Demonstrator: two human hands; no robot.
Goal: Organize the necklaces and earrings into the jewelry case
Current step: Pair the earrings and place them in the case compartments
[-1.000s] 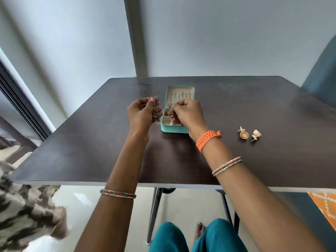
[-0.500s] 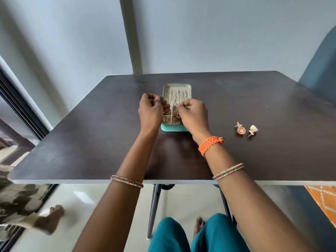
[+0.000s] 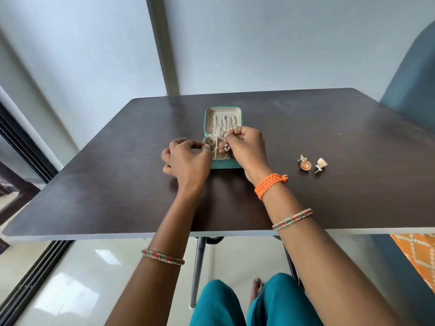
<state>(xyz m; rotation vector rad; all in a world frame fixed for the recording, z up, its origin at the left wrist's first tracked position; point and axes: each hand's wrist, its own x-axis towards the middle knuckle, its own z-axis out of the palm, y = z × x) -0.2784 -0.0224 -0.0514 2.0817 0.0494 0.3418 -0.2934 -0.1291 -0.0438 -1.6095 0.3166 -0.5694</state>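
Pale walls stand behind a dark table [image 3: 117, 184] that fills the middle of the view, with glossy floor tiles showing beneath its near edge. On the table, towards the far side, sits a teal case [image 3: 222, 164], open, its lid [image 3: 222, 110] laid back flat. Necklaces [image 3: 223, 123] hang in a row inside the lid. The lower tray is split into small compartments by pale dividers.

Over the tray, the right hand [image 3: 247, 149] is curled, its fingertips pinching a silver earring [image 3: 226, 144] that dangles over the right-hand compartments. Whether the earring touches the tray is hard to tell. The left hand [image 3: 186, 158] is at the case's left edge, fingers curled, its fingertips at a small earring [image 3: 210, 144] in the left rear compartment; it appears to pinch it, though the grip is mostly hidden.

To the right of the case, well apart from it, two gold earrings lie on the table just beside each other: a round one [image 3: 305, 164] and a fan-shaped one [image 3: 320, 164].

An orange band [image 3: 270, 184] circles the right wrist, and a beaded bangle [image 3: 293, 218] sits further up that forearm; a matching bangle [image 3: 162, 257] is on the left forearm.
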